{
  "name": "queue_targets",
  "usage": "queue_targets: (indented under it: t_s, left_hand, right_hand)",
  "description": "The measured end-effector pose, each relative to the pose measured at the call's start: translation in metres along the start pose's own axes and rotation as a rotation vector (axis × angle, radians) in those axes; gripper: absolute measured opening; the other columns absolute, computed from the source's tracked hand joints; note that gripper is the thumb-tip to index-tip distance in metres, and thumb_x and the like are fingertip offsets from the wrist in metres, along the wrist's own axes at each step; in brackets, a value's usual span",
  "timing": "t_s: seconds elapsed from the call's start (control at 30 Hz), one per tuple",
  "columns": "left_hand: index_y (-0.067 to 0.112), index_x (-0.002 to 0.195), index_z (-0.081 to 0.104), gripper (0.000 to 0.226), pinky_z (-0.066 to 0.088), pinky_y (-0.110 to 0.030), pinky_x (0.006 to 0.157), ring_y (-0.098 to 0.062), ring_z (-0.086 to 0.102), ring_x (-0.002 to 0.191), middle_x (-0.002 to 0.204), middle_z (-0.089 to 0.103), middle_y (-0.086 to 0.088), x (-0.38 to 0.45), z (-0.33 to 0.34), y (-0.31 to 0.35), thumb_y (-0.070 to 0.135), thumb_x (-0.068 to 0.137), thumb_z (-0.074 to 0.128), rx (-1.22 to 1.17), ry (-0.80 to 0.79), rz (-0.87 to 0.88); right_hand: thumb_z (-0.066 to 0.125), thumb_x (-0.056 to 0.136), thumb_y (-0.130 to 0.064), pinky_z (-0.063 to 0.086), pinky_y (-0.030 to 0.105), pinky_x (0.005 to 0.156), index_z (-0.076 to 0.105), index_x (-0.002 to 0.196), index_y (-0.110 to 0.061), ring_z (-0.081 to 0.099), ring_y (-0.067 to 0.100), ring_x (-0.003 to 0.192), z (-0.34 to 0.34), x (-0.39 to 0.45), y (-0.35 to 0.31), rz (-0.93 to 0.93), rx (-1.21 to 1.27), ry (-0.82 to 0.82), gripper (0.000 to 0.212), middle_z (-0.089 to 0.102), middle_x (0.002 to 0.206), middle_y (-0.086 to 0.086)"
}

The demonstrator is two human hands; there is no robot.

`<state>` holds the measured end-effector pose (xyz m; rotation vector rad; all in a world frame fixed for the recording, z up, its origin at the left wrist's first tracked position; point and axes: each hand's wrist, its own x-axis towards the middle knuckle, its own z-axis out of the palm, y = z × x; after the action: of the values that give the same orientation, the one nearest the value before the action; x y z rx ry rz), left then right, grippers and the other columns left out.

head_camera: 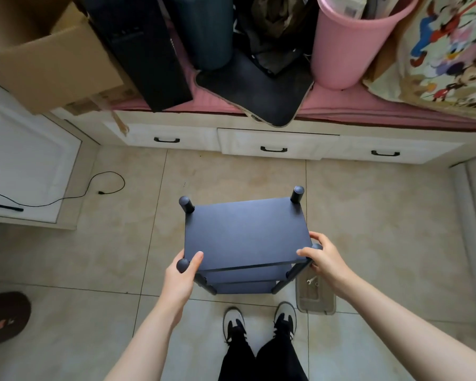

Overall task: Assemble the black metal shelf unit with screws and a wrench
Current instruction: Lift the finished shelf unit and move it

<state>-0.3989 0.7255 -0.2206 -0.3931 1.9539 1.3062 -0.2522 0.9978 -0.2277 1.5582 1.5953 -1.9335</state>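
While the shelf unit (245, 237) stood upright on the tiled floor (368, 215), the left hand (183, 273) and right hand (326, 259) gripped its near corner posts, apparently steadying it.

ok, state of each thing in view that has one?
shelf unit: upright on the floor, assembled, three tiers visible
left hand: grips near-left post
right hand: grips near-right post
wrench: lying in the clear tray
drawers: middle one slightly open
cardboard box: open
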Motion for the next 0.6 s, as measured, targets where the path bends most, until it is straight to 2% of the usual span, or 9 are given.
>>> queue_targets:
  t_s: [0.1, 0.17, 0.27, 0.33, 0.4, 0.5, 0.53, 0.6]
  left_hand:
    - [0.045, 0.11, 0.059, 0.017, 0.039, -0.013, 0.072, 0.023, 0.06, 0.081, 0.089, 0.071, 0.033, -0.026, -0.009, 0.014, 0.039, 0.095, 0.066, -0.022, 0.024, 0.03]
    - [0.047, 0.103, 0.058, 0.013, 0.039, -0.014, 0.072, 0.025, 0.059, 0.079, 0.085, 0.068, 0.04, -0.049, -0.016, 0.028, 0.041, 0.095, 0.066, -0.05, 0.027, 0.07]
    - [0.046, 0.099, 0.06, 0.012, 0.041, -0.012, 0.071, 0.023, 0.061, 0.077, 0.085, 0.069, 0.038, -0.092, -0.029, 0.054, 0.039, 0.094, 0.068, -0.103, 0.049, 0.145]
    - [0.04, 0.106, 0.064, 0.017, 0.047, -0.008, 0.067, 0.014, 0.067, 0.08, 0.093, 0.074, 0.028, -0.122, -0.041, 0.069, 0.03, 0.094, 0.07, -0.122, 0.037, 0.225]
    - [0.034, 0.12, 0.064, 0.033, 0.049, -0.004, 0.068, 0.006, 0.07, 0.087, 0.102, 0.076, 0.019, -0.149, -0.053, 0.082, 0.019, 0.092, 0.072, -0.114, -0.009, 0.304]
    - [0.031, 0.14, 0.053, 0.058, 0.048, -0.004, 0.079, 0.005, 0.065, 0.11, 0.12, 0.071, 0.02, -0.184, -0.071, 0.105, 0.01, 0.089, 0.074, -0.107, -0.06, 0.4]
    - [0.032, 0.142, 0.051, 0.061, 0.047, -0.003, 0.08, 0.007, 0.064, 0.112, 0.12, 0.07, 0.023, -0.193, -0.075, 0.115, 0.01, 0.089, 0.074, -0.1, -0.065, 0.44]
    - [0.038, 0.136, 0.053, 0.057, 0.046, -0.001, 0.078, 0.011, 0.063, 0.11, 0.117, 0.07, 0.026, -0.209, -0.078, 0.136, 0.011, 0.09, 0.073, -0.096, -0.069, 0.52]
  right_hand:
    - [0.075, 0.065, -0.018, 0.051, 0.031, 0.075, 0.049, 0.132, -0.018, 0.066, 0.024, 0.094, -0.003, -0.033, -0.009, -0.022, 0.055, -0.003, 0.072, 0.064, 0.11, 0.005]
    - [0.073, 0.061, -0.022, 0.051, 0.029, 0.071, 0.051, 0.131, -0.021, 0.066, 0.02, 0.09, -0.003, -0.062, -0.019, -0.055, 0.087, 0.008, 0.073, 0.064, 0.11, 0.002]
    - [0.073, 0.06, -0.026, 0.054, 0.035, 0.079, 0.054, 0.13, -0.022, 0.067, 0.021, 0.096, -0.003, -0.111, -0.036, -0.138, 0.141, 0.045, 0.073, 0.065, 0.113, 0.001]
    - [0.076, 0.062, -0.025, 0.054, 0.034, 0.085, 0.053, 0.133, -0.02, 0.066, 0.02, 0.105, -0.006, -0.146, -0.048, -0.225, 0.151, 0.058, 0.075, 0.066, 0.119, 0.003]
    - [0.079, 0.071, -0.013, 0.053, 0.033, 0.089, 0.051, 0.137, -0.02, 0.065, 0.015, 0.108, -0.012, -0.181, -0.056, -0.322, 0.15, 0.053, 0.072, 0.067, 0.121, 0.002]
    - [0.062, 0.084, 0.013, 0.05, 0.036, 0.099, 0.051, 0.137, -0.023, 0.062, 0.016, 0.116, -0.027, -0.226, -0.064, -0.473, 0.161, 0.04, 0.065, 0.068, 0.122, -0.001]
    - [0.06, 0.086, 0.013, 0.049, 0.034, 0.1, 0.051, 0.137, -0.024, 0.061, 0.017, 0.119, -0.031, -0.24, -0.067, -0.519, 0.171, 0.044, 0.064, 0.068, 0.124, -0.002]
    - [0.065, 0.088, 0.002, 0.049, 0.029, 0.101, 0.052, 0.136, -0.023, 0.058, 0.016, 0.124, -0.039, -0.266, -0.074, -0.603, 0.226, 0.071, 0.055, 0.066, 0.129, -0.002]
